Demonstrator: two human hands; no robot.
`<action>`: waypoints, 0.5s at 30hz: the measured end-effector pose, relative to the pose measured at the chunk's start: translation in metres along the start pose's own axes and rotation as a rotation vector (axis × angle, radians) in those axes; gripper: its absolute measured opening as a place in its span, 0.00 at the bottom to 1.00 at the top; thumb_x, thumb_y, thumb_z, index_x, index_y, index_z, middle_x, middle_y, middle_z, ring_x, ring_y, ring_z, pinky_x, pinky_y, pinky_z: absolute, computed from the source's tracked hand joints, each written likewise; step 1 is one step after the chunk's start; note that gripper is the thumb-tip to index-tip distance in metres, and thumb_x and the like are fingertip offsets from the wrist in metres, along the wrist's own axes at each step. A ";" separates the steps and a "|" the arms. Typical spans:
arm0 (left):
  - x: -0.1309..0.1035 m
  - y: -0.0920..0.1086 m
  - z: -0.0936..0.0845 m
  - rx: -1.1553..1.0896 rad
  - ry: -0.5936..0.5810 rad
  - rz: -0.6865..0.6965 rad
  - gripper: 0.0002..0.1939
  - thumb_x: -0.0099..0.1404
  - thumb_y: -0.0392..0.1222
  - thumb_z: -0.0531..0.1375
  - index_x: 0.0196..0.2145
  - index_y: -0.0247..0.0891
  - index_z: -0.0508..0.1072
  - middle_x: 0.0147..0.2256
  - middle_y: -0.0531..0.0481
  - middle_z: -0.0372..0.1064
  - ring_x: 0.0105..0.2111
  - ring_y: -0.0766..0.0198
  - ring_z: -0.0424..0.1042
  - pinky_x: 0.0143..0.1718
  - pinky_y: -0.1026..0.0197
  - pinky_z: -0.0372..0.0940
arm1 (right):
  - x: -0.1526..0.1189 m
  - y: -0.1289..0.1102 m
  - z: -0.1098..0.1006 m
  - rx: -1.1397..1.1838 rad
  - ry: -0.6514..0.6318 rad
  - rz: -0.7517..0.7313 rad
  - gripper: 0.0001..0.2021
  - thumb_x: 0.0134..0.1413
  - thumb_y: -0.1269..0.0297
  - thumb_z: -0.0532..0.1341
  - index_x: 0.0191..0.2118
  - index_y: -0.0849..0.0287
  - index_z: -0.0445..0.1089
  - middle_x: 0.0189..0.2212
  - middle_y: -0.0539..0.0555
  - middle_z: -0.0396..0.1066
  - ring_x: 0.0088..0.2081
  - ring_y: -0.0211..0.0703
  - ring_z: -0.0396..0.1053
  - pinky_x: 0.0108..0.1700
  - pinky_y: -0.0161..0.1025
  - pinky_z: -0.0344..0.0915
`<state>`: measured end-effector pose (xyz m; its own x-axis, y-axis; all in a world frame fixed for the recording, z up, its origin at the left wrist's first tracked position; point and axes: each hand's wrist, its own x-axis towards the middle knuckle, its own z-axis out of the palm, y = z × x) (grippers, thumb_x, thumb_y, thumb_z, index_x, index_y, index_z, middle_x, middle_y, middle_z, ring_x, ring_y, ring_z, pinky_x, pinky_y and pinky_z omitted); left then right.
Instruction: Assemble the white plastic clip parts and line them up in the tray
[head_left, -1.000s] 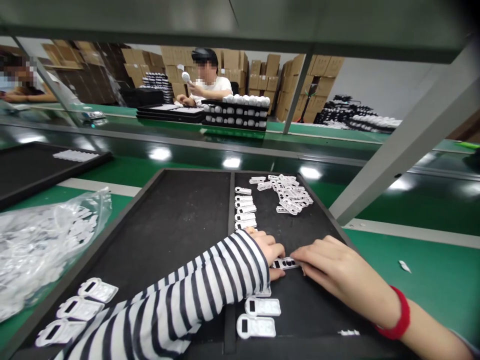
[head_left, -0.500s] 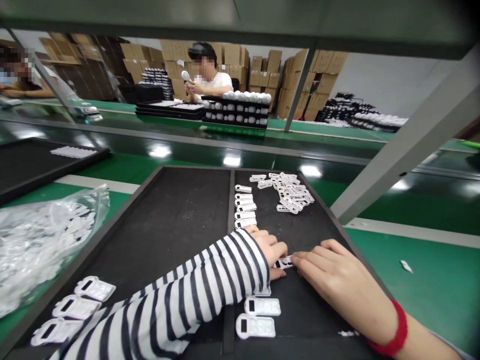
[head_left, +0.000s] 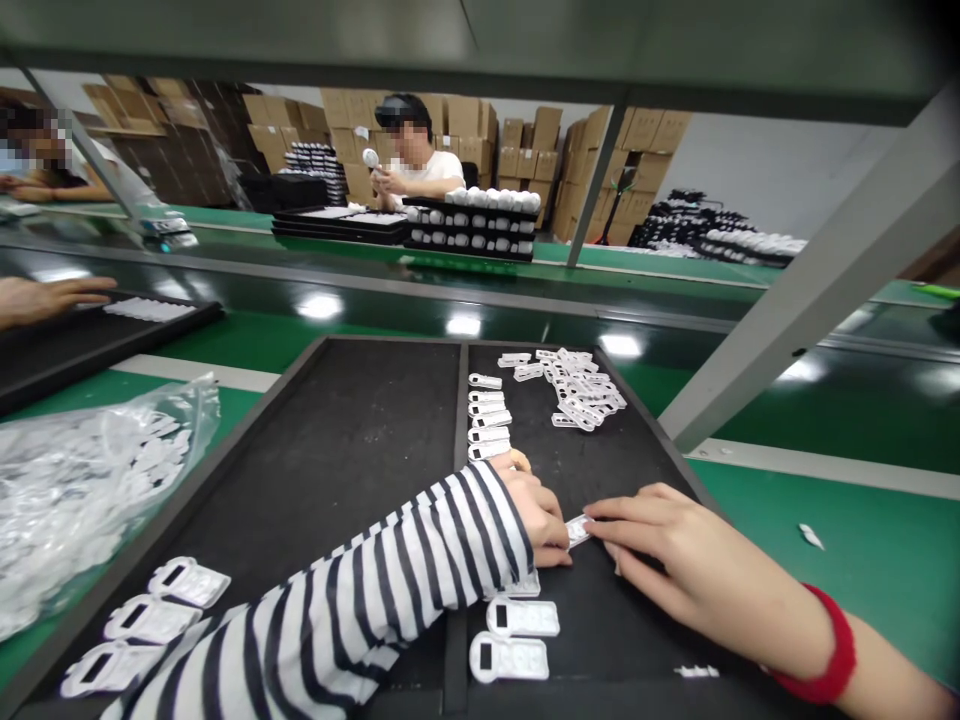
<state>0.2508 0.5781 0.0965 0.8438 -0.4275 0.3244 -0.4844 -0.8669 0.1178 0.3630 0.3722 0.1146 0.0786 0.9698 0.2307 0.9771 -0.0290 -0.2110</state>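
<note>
A small white plastic piece (head_left: 577, 531) lies between my hands over the right part of the black tray (head_left: 459, 520). My left hand (head_left: 536, 512), in a striped sleeve, is closed on its left end. My right hand (head_left: 671, 535), with a red band at the wrist, touches its right end with the fingertips, the fingers stretched out. A column of white panels with dark windows (head_left: 489, 410) runs along the divider above my left hand, and more panels (head_left: 523, 617) lie below it. A pile of white frames (head_left: 581, 388) is at the tray's far right.
At left are a clear bag of white parts (head_left: 82, 490), three panels (head_left: 154, 618) and another black tray (head_left: 150, 335) with a person's hand over it. A metal post (head_left: 810, 270) slants at right. People sit beyond the line.
The small piece has turned and its dark marks no longer show. My right hand has shifted slightly, its fingers spreading. Another person's hand has appeared over the left tray.
</note>
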 end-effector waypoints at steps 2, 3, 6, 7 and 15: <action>0.000 0.000 0.001 -0.008 0.007 0.010 0.09 0.66 0.50 0.61 0.33 0.45 0.78 0.36 0.61 0.76 0.30 0.70 0.69 0.41 0.58 0.52 | 0.000 0.003 -0.001 0.044 -0.024 0.029 0.15 0.63 0.70 0.52 0.45 0.54 0.76 0.45 0.50 0.76 0.40 0.44 0.72 0.44 0.44 0.67; 0.000 0.000 0.001 -0.005 0.004 0.007 0.09 0.66 0.50 0.60 0.34 0.46 0.78 0.36 0.61 0.76 0.30 0.70 0.69 0.41 0.58 0.52 | 0.000 0.004 -0.001 0.054 -0.031 0.039 0.15 0.63 0.70 0.52 0.45 0.54 0.76 0.45 0.50 0.76 0.41 0.44 0.72 0.45 0.44 0.68; -0.001 0.001 0.002 0.021 -0.010 -0.004 0.10 0.67 0.51 0.59 0.34 0.46 0.78 0.35 0.59 0.76 0.30 0.70 0.69 0.41 0.57 0.52 | 0.000 0.005 -0.002 0.064 -0.033 0.029 0.15 0.63 0.70 0.52 0.45 0.55 0.76 0.45 0.50 0.76 0.42 0.45 0.72 0.45 0.46 0.68; -0.001 0.001 0.003 0.036 -0.009 0.000 0.11 0.67 0.51 0.59 0.34 0.45 0.78 0.35 0.59 0.76 0.30 0.69 0.69 0.41 0.57 0.52 | 0.000 0.004 -0.002 0.063 -0.031 0.017 0.15 0.63 0.70 0.52 0.45 0.55 0.76 0.45 0.51 0.77 0.42 0.45 0.73 0.45 0.46 0.68; 0.000 0.003 0.008 0.146 0.042 0.046 0.12 0.65 0.51 0.61 0.30 0.41 0.76 0.30 0.56 0.76 0.26 0.68 0.67 0.38 0.57 0.52 | -0.001 0.002 -0.001 -0.024 -0.006 -0.026 0.16 0.63 0.71 0.51 0.44 0.55 0.75 0.44 0.52 0.76 0.40 0.46 0.73 0.42 0.47 0.70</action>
<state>0.2510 0.5738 0.0893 0.8099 -0.4587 0.3656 -0.4805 -0.8763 -0.0351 0.3648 0.3711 0.1148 0.0521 0.9717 0.2304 0.9832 -0.0095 -0.1824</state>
